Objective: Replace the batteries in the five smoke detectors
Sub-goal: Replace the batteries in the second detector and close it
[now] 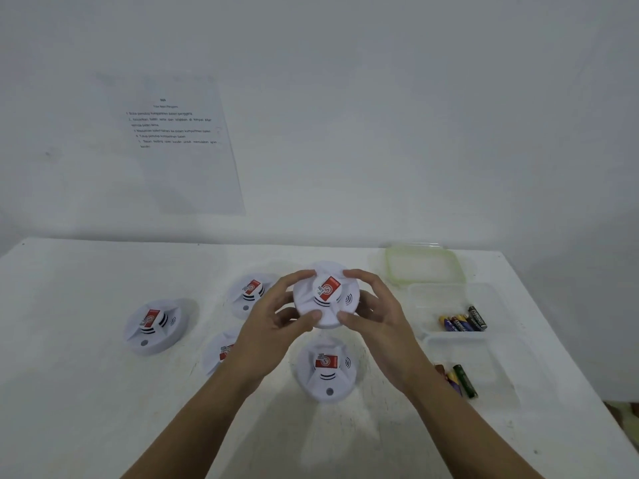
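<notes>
A round white smoke detector (326, 294) with a red label is held above the table between both hands. My left hand (276, 323) grips its left rim with curled fingers and thumb. My right hand (375, 319) grips its right rim the same way. Several more detectors lie on the white table (69, 392): one at the left (155, 326), one behind my left hand (247, 293), one partly hidden under my left wrist (218, 352), one below the held detector (326, 369).
At the right, a clear tray (446, 299) holds several batteries (463, 321). A nearer clear tray (498, 375) holds a few batteries (460, 380). A green-rimmed lid (423, 266) lies behind them. A printed sheet (173, 140) hangs on the wall.
</notes>
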A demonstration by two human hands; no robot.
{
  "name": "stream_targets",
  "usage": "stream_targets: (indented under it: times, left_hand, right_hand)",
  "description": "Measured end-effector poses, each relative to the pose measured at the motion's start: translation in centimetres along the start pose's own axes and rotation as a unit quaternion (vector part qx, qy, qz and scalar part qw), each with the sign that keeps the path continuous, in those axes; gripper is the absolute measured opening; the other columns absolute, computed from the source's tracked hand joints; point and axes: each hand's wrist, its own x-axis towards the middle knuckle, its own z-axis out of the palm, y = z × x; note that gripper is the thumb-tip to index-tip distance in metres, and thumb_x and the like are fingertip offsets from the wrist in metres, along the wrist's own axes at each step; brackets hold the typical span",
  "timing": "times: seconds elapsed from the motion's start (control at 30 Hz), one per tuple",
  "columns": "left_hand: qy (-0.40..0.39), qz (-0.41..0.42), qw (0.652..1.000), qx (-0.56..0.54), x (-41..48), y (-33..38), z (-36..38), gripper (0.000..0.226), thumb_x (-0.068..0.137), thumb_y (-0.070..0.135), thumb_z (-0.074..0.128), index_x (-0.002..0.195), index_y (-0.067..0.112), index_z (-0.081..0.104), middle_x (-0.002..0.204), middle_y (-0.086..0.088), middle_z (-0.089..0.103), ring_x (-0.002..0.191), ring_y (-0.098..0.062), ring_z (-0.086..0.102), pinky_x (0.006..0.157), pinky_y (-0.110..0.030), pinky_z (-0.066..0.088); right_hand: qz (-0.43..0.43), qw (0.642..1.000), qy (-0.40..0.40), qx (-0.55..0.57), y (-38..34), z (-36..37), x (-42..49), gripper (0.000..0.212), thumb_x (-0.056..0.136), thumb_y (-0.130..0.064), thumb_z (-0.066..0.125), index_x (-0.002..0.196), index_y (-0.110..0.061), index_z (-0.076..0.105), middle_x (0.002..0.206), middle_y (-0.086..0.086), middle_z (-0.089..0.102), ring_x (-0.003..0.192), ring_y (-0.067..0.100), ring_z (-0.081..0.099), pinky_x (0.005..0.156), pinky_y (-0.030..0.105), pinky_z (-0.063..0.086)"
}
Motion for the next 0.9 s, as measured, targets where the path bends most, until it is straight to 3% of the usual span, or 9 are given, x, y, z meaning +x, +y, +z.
stream_targets:
  times: [0.27, 0.47, 0.67, 0.9]
  left_hand:
    - [-0.007, 0.001, 1.0, 0.022, 1.6, -1.5, -0.1, 0.052, 0.09, 0.011, 0.073, 0.134, 0.032, 0.056, 0.124, 0.019, 0.066, 0.116, -0.012, 0.064, 0.086, -0.032, 0.06]
    - [-0.026, 0.003, 0.999, 0.038, 1.8, -1.3, -0.7, 0.053, 0.091, 0.014, 0.072, 0.135, 0.035, 0.053, 0.124, 0.02, 0.065, 0.111, -0.015, 0.065, 0.078, -0.028, 0.059]
    - [-0.021, 0.015, 0.999, 0.04, 1.4, -1.2, -1.0, 0.054, 0.09, 0.013, 0.074, 0.134, 0.035, 0.054, 0.125, 0.018, 0.065, 0.113, -0.019, 0.064, 0.077, -0.029, 0.058]
    - [-0.017, 0.027, 0.999, 0.036, 1.1, -0.9, -1.1, 0.054, 0.088, 0.01, 0.075, 0.131, 0.036, 0.057, 0.123, 0.019, 0.066, 0.115, -0.017, 0.064, 0.089, -0.04, 0.061]
  right_hand:
    - [-0.001, 1.0, 0.009, -0.006, 1.5, 0.3, 1.0, 0.065, 0.084, 0.009, 0.073, 0.137, -0.023, 0.055, 0.13, -0.002, 0.067, 0.12, 0.019, 0.064, 0.093, 0.037, 0.058]
    - [-0.021, 1.0, -0.01, -0.01, 1.4, 0.2, 1.2, 0.066, 0.085, 0.01, 0.071, 0.14, -0.02, 0.052, 0.136, 0.0, 0.063, 0.125, 0.02, 0.062, 0.095, 0.036, 0.057]
    - [-0.034, 0.999, -0.012, -0.023, 1.2, 0.4, 1.0, 0.067, 0.084, 0.013, 0.07, 0.141, -0.019, 0.051, 0.137, 0.0, 0.062, 0.126, 0.021, 0.061, 0.098, 0.038, 0.056]
    - [-0.042, 0.998, -0.017, -0.036, 1.0, 0.8, 0.7, 0.066, 0.083, 0.01, 0.073, 0.137, -0.022, 0.054, 0.135, -0.003, 0.063, 0.124, 0.019, 0.062, 0.096, 0.036, 0.056]
